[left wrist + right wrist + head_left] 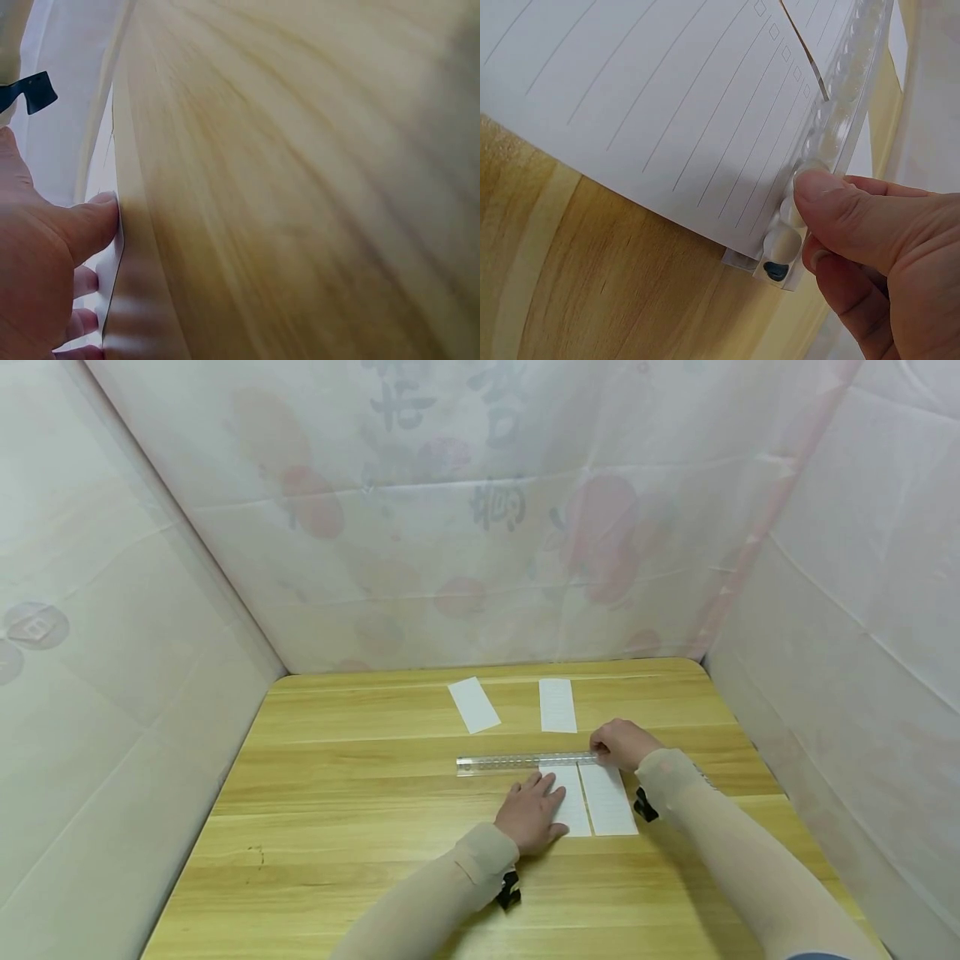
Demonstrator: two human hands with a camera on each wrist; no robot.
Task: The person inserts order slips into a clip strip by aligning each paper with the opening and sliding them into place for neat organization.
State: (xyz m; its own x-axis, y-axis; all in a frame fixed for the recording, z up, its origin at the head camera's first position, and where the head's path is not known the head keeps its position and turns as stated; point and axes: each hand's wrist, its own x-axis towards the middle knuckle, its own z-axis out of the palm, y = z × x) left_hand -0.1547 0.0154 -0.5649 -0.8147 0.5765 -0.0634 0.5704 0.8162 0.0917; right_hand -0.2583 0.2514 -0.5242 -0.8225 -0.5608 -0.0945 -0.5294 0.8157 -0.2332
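Note:
A clear ruler-like plastic strip (498,764), with a row of round shapes along it, lies across the top edges of two lined white paper sheets. My right hand (622,745) pinches its right end between thumb and fingers. In the right wrist view the strip (781,244) shows a dark mark at its end, against the edge of the right sheet (630,105). My left hand (530,816) rests on the left sheet (573,802) with fingers spread and straight. The right sheet (609,806) lies beside it, a narrow gap between them.
Two more white paper pieces lie farther back on the wooden table (337,827): a tilted one (474,705) and a straighter one (557,706). Pale fabric walls (465,568) enclose the table at the back and both sides.

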